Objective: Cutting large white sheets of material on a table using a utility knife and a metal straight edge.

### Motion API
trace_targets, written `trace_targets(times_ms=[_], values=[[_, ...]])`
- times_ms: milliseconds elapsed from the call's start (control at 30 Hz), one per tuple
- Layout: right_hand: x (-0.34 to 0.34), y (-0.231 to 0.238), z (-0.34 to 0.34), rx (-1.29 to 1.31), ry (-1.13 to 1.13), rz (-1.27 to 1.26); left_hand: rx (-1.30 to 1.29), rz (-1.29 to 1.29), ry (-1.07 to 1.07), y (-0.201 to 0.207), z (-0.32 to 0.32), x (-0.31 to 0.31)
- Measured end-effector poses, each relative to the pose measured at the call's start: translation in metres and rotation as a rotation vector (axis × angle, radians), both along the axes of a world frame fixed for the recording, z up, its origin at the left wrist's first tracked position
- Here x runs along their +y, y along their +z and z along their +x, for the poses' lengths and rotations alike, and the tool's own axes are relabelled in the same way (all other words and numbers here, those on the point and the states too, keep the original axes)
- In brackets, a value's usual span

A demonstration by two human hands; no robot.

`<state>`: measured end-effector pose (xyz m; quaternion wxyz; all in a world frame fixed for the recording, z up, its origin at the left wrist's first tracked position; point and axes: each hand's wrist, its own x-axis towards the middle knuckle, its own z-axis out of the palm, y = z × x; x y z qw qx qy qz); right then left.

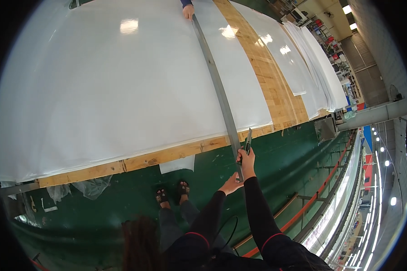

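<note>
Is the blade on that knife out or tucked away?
Out: the knife in the right hand shows a thin grey blade jutting from its far end.

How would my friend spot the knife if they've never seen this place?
Start at the big table with white sheets, then follow the long grey bar toward the near edge. Just right of its near end, the person's right hand holds the knife. It's far shorter than the bar, with a dark handle and a thin blade pointing away from the person.
</note>
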<state>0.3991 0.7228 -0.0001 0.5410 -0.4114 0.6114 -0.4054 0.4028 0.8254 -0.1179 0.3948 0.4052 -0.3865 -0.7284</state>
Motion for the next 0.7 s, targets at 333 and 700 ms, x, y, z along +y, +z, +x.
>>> trace_targets(times_ms=[333, 700], values=[[-0.001, 0.000, 0.006, -0.017, 0.002, -0.015, 0.021, -0.024, 0.010, -0.007, 0.002, -0.001], [0.000, -0.003, 0.004, -0.011, -0.013, -0.034, 0.039, -0.009, 0.012, -0.005, 0.001, 0.000]])
